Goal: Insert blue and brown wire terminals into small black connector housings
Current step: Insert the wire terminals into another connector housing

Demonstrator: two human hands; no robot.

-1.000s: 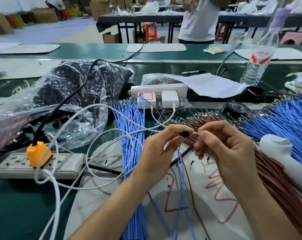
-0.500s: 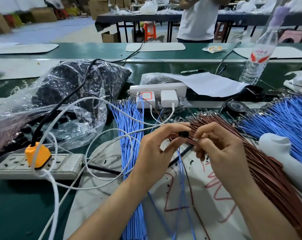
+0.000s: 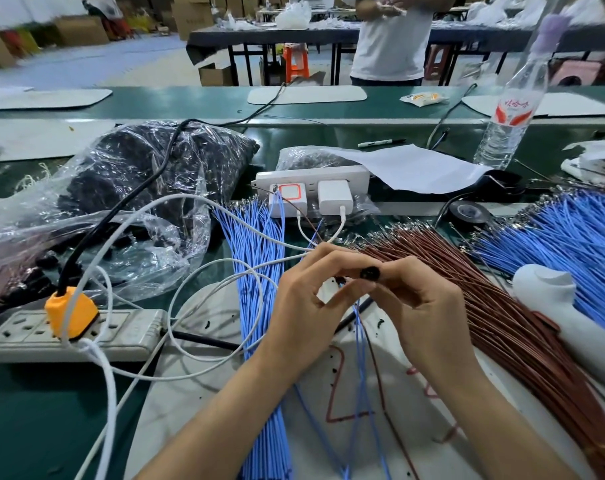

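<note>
Left hand (image 3: pixel 303 308) and right hand (image 3: pixel 424 308) pinch the black housing (image 3: pixel 369 273) — white cables (image 3: pixel 112 389) cross blue wires (image 3: pixel 256 271) alongside.

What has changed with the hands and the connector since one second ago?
The right hand moved left and closed the gap, so its fingertips now meet the left hand at the black connector housing. The left hand kept pinching the housing in nearly the same place. Blue wire bundle, brown wire bundle and power strip stayed put.
</note>
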